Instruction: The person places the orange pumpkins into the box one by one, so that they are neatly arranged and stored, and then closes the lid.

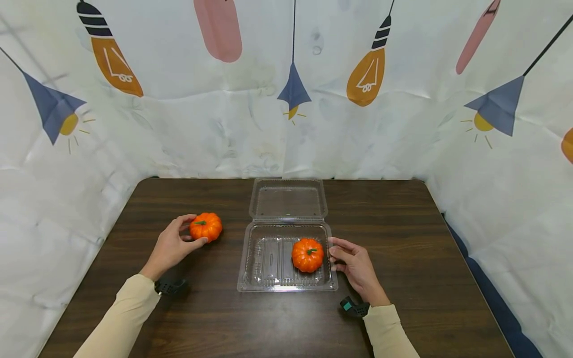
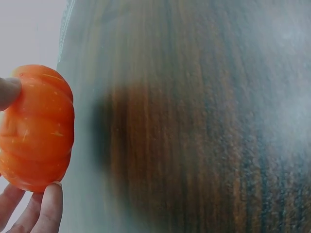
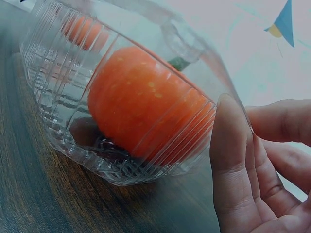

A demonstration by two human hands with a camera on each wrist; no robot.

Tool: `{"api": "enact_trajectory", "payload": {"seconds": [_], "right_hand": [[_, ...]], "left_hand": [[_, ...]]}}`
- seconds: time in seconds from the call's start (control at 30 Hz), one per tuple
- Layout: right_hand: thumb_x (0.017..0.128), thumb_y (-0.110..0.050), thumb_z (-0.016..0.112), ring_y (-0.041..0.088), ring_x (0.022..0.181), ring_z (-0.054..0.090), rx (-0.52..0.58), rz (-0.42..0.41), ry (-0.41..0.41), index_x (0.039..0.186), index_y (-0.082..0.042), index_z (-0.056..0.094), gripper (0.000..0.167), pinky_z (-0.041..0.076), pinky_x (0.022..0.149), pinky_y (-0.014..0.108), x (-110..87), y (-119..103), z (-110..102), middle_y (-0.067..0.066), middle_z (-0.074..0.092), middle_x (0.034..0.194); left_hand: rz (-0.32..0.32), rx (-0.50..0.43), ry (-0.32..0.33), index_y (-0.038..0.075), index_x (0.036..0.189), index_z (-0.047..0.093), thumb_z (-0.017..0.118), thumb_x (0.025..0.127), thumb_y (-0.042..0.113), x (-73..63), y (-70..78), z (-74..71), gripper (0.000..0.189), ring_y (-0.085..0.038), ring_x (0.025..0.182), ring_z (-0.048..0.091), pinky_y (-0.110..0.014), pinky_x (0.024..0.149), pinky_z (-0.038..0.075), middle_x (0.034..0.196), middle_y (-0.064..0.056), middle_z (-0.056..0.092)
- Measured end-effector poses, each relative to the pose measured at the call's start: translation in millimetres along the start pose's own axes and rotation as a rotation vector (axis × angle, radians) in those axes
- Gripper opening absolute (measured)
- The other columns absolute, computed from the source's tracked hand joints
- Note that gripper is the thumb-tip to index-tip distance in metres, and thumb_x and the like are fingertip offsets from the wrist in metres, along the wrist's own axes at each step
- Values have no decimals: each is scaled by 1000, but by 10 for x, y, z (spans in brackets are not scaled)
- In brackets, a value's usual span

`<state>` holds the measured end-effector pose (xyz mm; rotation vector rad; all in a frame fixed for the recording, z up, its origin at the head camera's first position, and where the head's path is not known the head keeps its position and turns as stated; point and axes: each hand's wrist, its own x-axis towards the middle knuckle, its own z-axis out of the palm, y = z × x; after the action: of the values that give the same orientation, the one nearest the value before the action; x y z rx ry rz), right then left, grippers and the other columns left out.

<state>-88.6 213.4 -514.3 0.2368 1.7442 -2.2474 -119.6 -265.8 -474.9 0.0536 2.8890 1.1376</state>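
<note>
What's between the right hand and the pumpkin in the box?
The clear side wall of the box: the right wrist view shows the pumpkin behind it and the right hand pinching its rim.

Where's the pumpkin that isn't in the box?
In the head view, that pumpkin is left of the clear box, held between the thumb and fingers of the left hand.

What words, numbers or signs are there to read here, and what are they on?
None that I can read.
Both orange pumpkins: no lettering shows.
Clear box: no readable words; any tiny moulded marks are too small to tell.
Wall cloth: only pictures, like bulbs and lamps.
Dark wristbands: too small to tell.
</note>
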Motion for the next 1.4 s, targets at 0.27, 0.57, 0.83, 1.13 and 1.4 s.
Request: {"api": "enact_trajectory", "payload": {"seconds": [0.27, 0.57, 0.83, 1.13, 1.4], "right_hand": [[96, -10, 73, 7, 72, 69, -8, -13, 12, 138, 5, 60, 47, 62, 62, 22, -1, 15, 0, -4, 74, 90], [97, -10, 72, 8, 72, 67, -2, 6, 9, 141, 8, 57, 50, 62, 62, 22, 2, 1, 9, -4, 73, 89], [97, -9, 71, 9, 72, 67, 18, 5, 10, 142, 8, 56, 50, 62, 61, 22, 1, -7, 16, -4, 73, 87], [97, -9, 72, 9, 72, 67, 17, 10, 18, 141, 8, 57, 50, 62, 61, 22, -7, 2, 8, -4, 73, 88], [98, -11, 71, 9, 73, 66, -5, 6, 17, 142, 8, 56, 50, 62, 62, 22, 8, 1, 15, -4, 72, 88]], "left_hand": [[37, -3, 16, 3, 151, 44, 79, 92, 37, 7, 85, -15, 77, -44, 126, 61, -54, 97, 58, 153, -27, 48], [81, -19, 27, 5, 151, 46, 80, 91, 35, 11, 194, -38, 75, -42, 127, 61, -53, 96, 58, 152, -24, 50], [127, -21, 44, 4, 148, 48, 83, 89, 32, 28, 318, -49, 74, -40, 128, 61, -27, 92, 62, 149, -22, 52], [175, -23, 29, 5, 148, 49, 85, 87, 26, 59, 462, -7, 74, -38, 127, 61, -38, 95, 62, 147, -20, 53], [209, -25, 19, 6, 147, 50, 87, 85, 25, 36, 566, 45, 75, -35, 121, 64, -48, 95, 60, 143, -19, 56]]}}
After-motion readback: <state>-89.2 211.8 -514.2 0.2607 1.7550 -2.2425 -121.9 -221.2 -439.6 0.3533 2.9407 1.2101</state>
